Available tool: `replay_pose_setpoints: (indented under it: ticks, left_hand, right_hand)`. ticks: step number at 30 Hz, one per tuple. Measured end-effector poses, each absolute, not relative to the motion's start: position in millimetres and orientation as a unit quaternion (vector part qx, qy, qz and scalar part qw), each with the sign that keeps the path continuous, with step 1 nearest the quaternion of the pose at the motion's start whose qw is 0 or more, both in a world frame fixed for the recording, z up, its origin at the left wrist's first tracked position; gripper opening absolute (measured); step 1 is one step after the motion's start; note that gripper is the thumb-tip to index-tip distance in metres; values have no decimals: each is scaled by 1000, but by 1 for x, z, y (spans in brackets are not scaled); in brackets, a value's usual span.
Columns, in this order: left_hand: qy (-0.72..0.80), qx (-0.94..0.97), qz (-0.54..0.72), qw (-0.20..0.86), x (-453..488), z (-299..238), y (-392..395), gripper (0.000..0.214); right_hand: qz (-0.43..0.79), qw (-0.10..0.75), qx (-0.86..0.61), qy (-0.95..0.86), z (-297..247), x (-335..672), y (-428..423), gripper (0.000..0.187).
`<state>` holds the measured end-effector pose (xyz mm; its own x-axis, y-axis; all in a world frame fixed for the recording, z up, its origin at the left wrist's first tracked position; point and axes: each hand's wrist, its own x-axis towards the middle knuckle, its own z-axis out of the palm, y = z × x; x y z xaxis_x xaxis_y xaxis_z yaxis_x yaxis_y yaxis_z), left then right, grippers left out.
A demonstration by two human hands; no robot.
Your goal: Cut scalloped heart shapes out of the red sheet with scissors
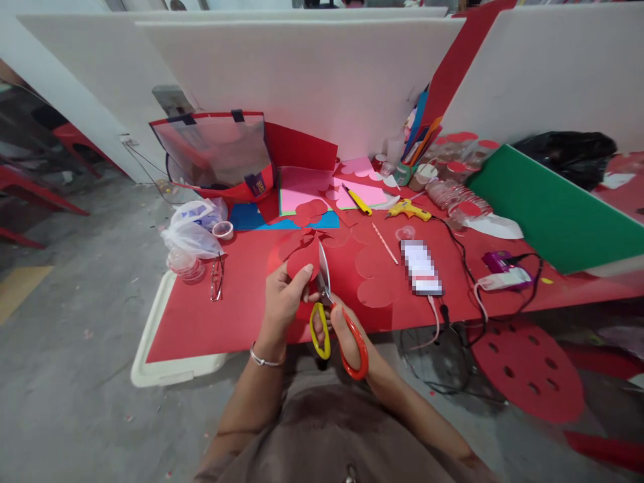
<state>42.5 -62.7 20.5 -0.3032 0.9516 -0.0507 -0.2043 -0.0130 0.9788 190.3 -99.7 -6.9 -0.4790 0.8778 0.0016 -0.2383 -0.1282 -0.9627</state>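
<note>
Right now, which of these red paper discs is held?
The red disc pinched in the left hand beside the scissors; the overlapping discs beyond lie unheld.

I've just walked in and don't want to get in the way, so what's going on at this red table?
Someone appears to be cutting paper by hand. The left hand pinches a piece of red paper, and the right hand holds the scissors by the handles, blades beside the paper. Farther back on the table lie a yellow cutter and a yellow glue gun, with a phone off to the right.
</note>
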Motion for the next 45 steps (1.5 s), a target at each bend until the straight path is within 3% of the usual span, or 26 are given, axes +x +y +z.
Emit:
replay_pose_setpoints:
  ticks: [45]
  left_hand:
    - [511,321,625,495,18,4,-56,42]
  right_hand:
    - [694,400,-306,-514,-35,167,-83,53]
